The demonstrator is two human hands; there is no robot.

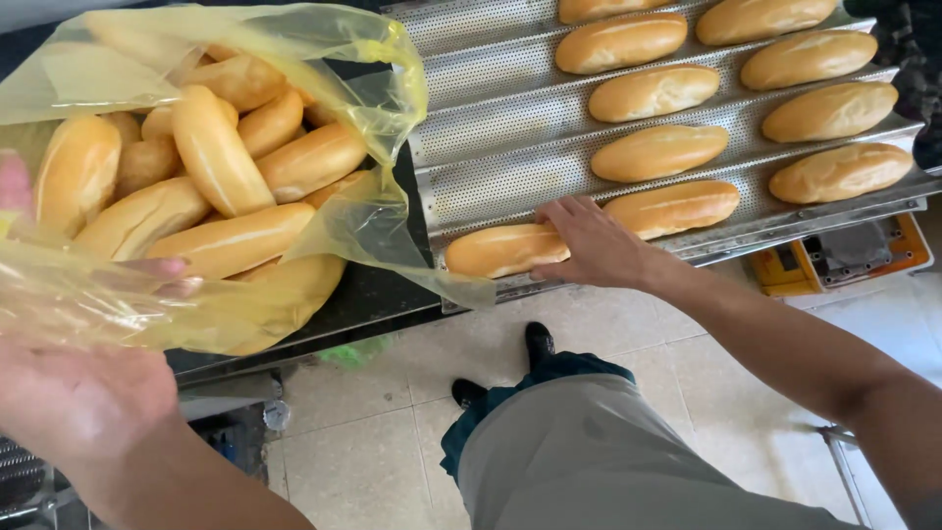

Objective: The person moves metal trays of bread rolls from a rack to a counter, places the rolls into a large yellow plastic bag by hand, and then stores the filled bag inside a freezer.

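— Tiled floor [373,442] lies below; perforated tray [491,147] overhangs at two o'clock.

— Right hand [594,245] grasps the tray-edge loaf [505,250]; left hand [78,383] grips the full yellow bag [363,69] at ten.

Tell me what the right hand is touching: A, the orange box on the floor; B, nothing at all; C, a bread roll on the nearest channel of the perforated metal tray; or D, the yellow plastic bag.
C: the right hand rests on a bread roll in the front channel of the perforated tray, while the left hand holds the yellow bag.
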